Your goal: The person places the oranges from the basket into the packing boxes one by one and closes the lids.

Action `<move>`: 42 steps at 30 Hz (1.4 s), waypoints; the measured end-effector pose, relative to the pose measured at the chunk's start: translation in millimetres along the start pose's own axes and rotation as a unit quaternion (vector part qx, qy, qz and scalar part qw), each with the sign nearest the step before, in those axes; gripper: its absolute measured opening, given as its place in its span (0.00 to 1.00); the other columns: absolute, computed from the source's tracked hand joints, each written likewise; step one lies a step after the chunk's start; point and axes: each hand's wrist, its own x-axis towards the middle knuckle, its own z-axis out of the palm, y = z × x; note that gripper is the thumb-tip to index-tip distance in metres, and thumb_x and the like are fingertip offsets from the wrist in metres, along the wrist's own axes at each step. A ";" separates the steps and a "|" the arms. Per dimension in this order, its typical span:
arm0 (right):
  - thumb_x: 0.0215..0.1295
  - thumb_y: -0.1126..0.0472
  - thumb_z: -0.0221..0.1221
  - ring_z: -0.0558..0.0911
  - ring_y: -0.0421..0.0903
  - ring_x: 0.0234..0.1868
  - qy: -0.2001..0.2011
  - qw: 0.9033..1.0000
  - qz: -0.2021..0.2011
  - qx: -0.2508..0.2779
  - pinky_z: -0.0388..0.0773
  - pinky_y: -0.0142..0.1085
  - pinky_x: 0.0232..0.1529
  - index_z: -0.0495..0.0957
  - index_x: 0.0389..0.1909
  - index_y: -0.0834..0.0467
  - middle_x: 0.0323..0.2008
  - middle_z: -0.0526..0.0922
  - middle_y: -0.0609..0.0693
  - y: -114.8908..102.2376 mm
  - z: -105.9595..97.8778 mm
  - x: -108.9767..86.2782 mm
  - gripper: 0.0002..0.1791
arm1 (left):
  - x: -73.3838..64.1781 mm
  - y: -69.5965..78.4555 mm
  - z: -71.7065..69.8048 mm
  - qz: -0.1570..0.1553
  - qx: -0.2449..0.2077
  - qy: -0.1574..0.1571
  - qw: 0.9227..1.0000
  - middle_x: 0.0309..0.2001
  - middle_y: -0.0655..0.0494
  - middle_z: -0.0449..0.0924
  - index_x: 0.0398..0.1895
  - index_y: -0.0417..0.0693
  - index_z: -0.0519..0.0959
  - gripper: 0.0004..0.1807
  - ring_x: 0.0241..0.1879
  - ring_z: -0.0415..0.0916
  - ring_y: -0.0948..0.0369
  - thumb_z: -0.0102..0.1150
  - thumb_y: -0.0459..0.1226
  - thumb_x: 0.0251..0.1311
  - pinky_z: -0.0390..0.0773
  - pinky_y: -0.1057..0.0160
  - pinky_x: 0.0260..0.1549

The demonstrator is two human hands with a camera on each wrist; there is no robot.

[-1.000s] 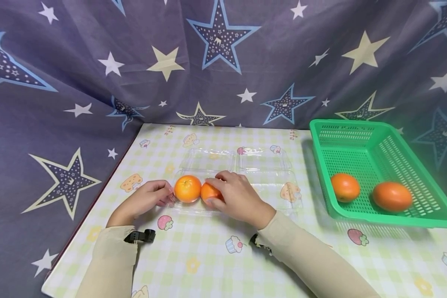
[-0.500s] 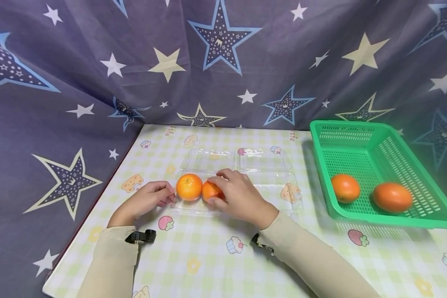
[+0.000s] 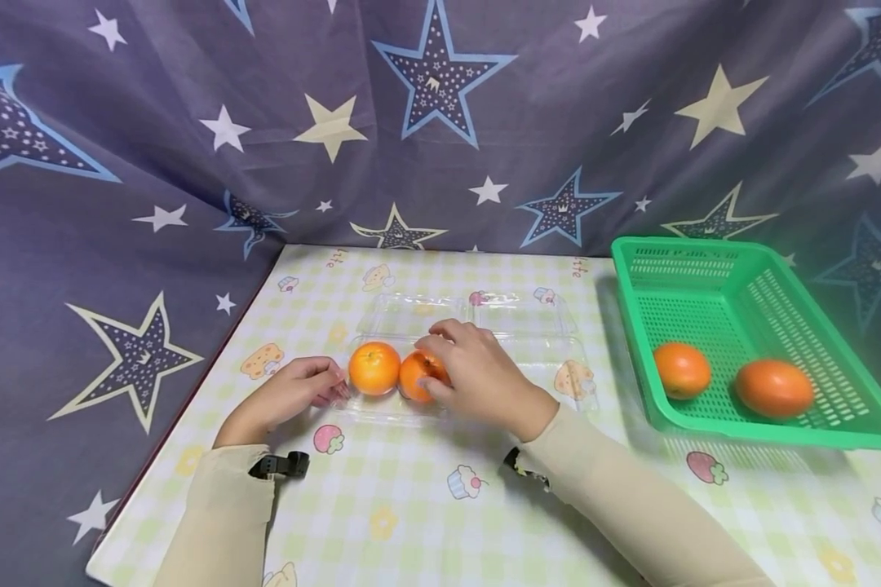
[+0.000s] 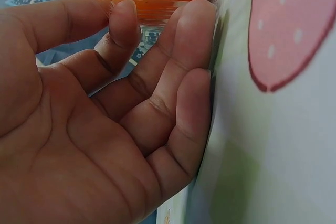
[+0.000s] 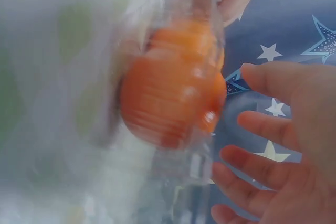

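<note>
A hinged clear plastic container [image 3: 514, 375] lies on the table with its lid folded back. Two oranges sit side by side in its left part, the left orange [image 3: 374, 368] and the right orange [image 3: 421, 376]. My left hand [image 3: 291, 394] pinches the container's left edge between thumb and fingertips, close to the tabletop. Over the right orange is my right hand [image 3: 484, 377]. In the right wrist view its spread fingers [image 5: 262, 169] stand apart from the oranges, which show blurred through the container wall [image 5: 194, 6].
A green basket [image 3: 635, 367] on the right holds two more oranges, one orange [image 3: 681, 371] by its left wall and another orange [image 3: 774, 389] near the front. A checked cloth [image 3: 382, 481] covers the table. A star-patterned curtain [image 3: 264, 90] hangs behind and at the left.
My right hand has loosened from the right orange and moved slightly up and to the right, showing more of the fruit. My left hand stays at the container's edge.
</note>
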 end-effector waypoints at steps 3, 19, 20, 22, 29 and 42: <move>0.66 0.46 0.68 0.79 0.52 0.56 -0.005 1.000 0.004 -0.011 0.75 0.52 0.59 0.82 0.59 0.49 0.59 0.79 0.51 2.2 -7.7 -0.2 0.23 | 1.3 -1.2 0.9 0.000 0.005 -0.002 1.000 0.42 0.45 0.87 0.41 0.38 0.80 0.17 0.42 0.84 0.53 0.50 0.43 0.78 0.83 0.60 0.45; 0.65 0.47 0.69 0.80 0.57 0.58 0.011 0.999 0.007 -0.052 0.75 0.56 0.59 0.83 0.55 0.50 0.59 0.79 0.52 19.1 -43.3 -4.2 0.20 | 2.7 -3.2 0.2 0.000 -0.002 -0.003 1.000 0.43 0.45 0.87 0.42 0.38 0.80 0.16 0.43 0.83 0.53 0.50 0.42 0.78 0.83 0.59 0.45; 0.65 0.47 0.69 0.80 0.57 0.56 0.013 0.998 0.006 -0.056 0.75 0.55 0.58 0.83 0.55 0.50 0.59 0.79 0.52 20.5 -45.5 -4.4 0.20 | 2.6 -2.9 0.3 0.000 -0.003 -0.003 1.000 0.43 0.45 0.87 0.42 0.38 0.80 0.16 0.43 0.83 0.53 0.50 0.42 0.78 0.83 0.58 0.45; 0.64 0.47 0.69 0.81 0.56 0.55 0.018 0.998 0.005 -0.062 0.75 0.55 0.57 0.83 0.55 0.50 0.59 0.79 0.53 23.3 -49.7 -4.7 0.20 | 2.7 -2.6 0.5 -0.001 -0.006 -0.002 1.000 0.43 0.45 0.87 0.43 0.38 0.80 0.16 0.43 0.83 0.53 0.50 0.42 0.78 0.83 0.58 0.45; 0.64 0.49 0.70 0.80 0.57 0.55 0.022 0.997 0.009 -0.074 0.75 0.57 0.56 0.83 0.55 0.50 0.59 0.79 0.53 33.5 -63.0 -7.5 0.21 | 2.5 -1.7 0.3 -0.007 -0.001 0.002 1.000 0.43 0.46 0.86 0.42 0.38 0.80 0.16 0.43 0.83 0.54 0.50 0.43 0.78 0.83 0.58 0.45; 0.62 0.52 0.71 0.81 0.59 0.55 0.037 0.995 0.008 -0.096 0.76 0.59 0.55 0.84 0.55 0.51 0.59 0.80 0.56 56.4 -84.4 -15.7 0.21 | 2.2 -2.3 -0.2 -0.010 0.001 0.001 1.000 0.43 0.45 0.87 0.41 0.38 0.81 0.16 0.43 0.83 0.53 0.51 0.43 0.78 0.83 0.59 0.46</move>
